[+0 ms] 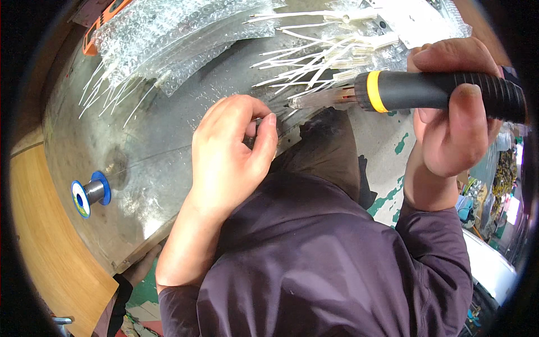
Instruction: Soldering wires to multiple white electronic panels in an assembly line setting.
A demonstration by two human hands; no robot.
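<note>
My right hand (457, 106) is wrapped round the black handle of a soldering iron (415, 91) with a yellow ring. The iron's tip points left, just beyond the fingers of my left hand (233, 140). That hand is pinched, thumb against forefinger, over the table edge. A thin solder wire (160, 158) runs to it from a blue-ended spool (94, 194) on the left of the table; its end at the fingertips is hard to make out. White wires (314, 59) fan out from a bundle beyond the iron, their stripped ends facing left.
The grey metal table (163, 196) is scattered with small bright specks. Bubble wrap (185, 39) lies at the far left with more white wires sticking out, beside an orange tool (104, 25). A wooden board (53, 241) stands at the near left. Green-patched floor (387, 196) shows at right.
</note>
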